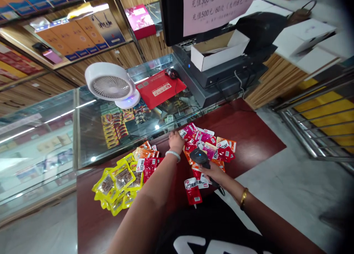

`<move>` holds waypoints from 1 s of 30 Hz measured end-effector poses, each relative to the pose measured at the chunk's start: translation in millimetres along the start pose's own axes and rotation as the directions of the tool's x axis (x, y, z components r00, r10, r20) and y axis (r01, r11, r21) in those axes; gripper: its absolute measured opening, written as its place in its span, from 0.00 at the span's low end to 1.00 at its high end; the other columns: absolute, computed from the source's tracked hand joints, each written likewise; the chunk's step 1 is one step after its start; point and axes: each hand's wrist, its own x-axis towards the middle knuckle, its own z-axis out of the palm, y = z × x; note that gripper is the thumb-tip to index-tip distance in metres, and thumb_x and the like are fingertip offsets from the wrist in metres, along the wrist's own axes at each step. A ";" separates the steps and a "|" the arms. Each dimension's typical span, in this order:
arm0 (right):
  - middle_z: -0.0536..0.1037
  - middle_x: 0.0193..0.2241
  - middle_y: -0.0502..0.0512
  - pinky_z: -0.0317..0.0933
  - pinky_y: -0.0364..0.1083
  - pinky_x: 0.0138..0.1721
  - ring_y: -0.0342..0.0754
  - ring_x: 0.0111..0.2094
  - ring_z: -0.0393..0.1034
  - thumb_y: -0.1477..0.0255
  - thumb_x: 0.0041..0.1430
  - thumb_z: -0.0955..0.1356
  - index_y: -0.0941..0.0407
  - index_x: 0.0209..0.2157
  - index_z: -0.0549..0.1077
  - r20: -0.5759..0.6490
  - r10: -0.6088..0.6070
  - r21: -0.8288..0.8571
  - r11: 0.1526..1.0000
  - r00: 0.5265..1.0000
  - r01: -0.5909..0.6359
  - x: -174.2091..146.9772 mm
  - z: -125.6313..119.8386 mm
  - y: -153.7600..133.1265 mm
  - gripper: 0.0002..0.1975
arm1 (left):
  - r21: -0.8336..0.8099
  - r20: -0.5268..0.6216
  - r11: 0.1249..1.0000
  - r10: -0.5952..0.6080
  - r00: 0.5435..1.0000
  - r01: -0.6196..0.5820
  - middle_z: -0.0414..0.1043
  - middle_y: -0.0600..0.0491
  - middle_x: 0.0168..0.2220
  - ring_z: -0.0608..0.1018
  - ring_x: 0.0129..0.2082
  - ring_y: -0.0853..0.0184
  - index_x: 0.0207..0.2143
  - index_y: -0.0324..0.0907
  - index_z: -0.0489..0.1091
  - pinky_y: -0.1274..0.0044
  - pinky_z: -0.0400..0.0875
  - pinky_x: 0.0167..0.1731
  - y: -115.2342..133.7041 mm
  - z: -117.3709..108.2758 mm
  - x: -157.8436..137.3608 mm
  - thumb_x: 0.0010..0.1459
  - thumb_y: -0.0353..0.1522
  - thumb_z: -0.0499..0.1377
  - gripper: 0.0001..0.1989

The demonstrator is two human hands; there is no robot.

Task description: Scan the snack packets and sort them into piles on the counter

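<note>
Scanner [199,158], one: black, handheld, rounded head with a small blue light lit. I find it held by its grip over the packets, head toward the far side; contact with them I cannot tell.

Packets [207,137], many: glossy red, pink and orange, white-labelled, in a loose overlapping heap I cannot count. One red packet [193,192] lies at the heap's near side, label end farthest.

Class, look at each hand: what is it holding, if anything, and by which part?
The right hand holds a barcode scanner by its handle. The left hand is at the pink packets; whether it grips one cannot be told.
</note>
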 end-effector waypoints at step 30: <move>0.63 0.12 0.39 0.51 0.39 0.18 0.38 0.13 0.55 0.62 0.55 0.71 0.55 0.39 0.67 0.331 0.053 -0.189 0.982 0.942 0.011 13.0 85.3 -37.4 0.15 | -0.378 -0.177 0.815 -0.529 0.830 0.439 0.73 0.45 0.39 0.77 0.39 0.55 0.51 0.40 0.61 0.66 0.69 0.40 -182.6 -74.8 -148.3 0.52 0.45 0.63 0.29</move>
